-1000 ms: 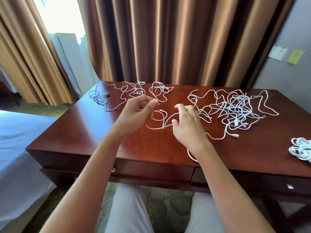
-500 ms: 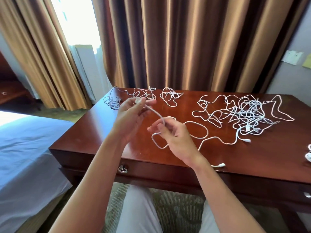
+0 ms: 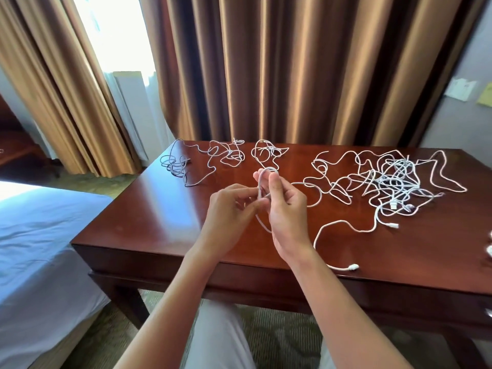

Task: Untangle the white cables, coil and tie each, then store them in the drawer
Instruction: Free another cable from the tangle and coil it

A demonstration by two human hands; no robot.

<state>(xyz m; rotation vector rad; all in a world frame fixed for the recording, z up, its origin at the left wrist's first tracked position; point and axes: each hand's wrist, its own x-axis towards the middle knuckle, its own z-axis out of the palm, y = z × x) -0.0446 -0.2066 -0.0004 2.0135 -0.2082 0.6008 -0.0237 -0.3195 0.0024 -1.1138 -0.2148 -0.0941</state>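
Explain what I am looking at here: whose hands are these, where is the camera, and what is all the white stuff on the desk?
There is no machine here. A person wears a camera on the head, so the single view looks forward and down over their own arms. The left hand and the right hand are both bare and meet above a dark wooden desk. Together they hold one white cable, which loops up over the right hand's fingers; its free end trails to the front edge of the desk. To the right lies a large tangle of cables, and smaller tangles lie along the back. Brown curtains hang behind, and a bed stands on the left.
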